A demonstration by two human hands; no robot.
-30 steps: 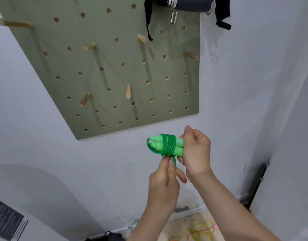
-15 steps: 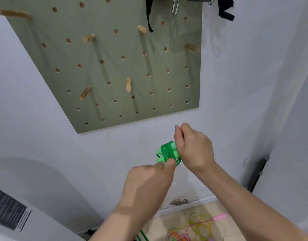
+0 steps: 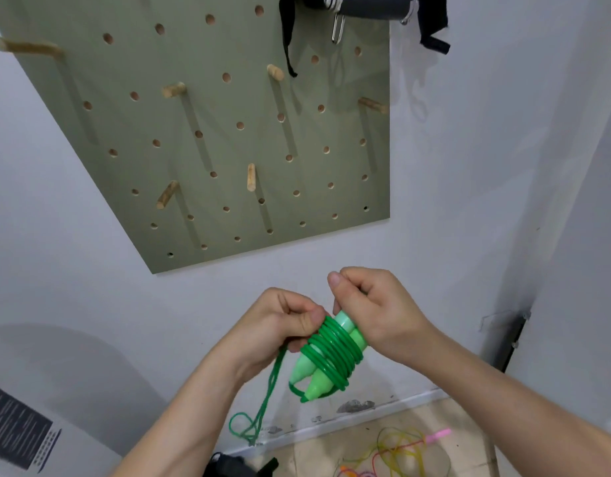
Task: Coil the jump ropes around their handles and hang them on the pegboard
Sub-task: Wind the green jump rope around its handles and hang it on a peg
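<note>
A green jump rope (image 3: pixel 331 352) is wound in several tight turns around its two light green handles, which lie side by side with their tips pointing down-left. My right hand (image 3: pixel 373 311) grips the handles' upper ends. My left hand (image 3: pixel 280 321) pinches the rope beside the coil, and the loose end of the rope (image 3: pixel 259 407) dangles below it in a small loop. The olive pegboard (image 3: pixel 207 132) hangs on the wall above, with several bare wooden pegs such as one (image 3: pixel 251 177) near its lower middle.
A dark roll with black straps and a metal clip (image 3: pixel 362 8) hangs at the pegboard's top right. More jump ropes, yellow, orange and pink (image 3: pixel 400 452), lie tangled on the floor below. A black object (image 3: pixel 235 464) sits at the bottom edge. A white wall stands close on the right.
The handles have tilted from level to pointing down-left. More turns of rope sit on the coil. My left hand has come up beside the coil, and a loose end now hangs below it.
</note>
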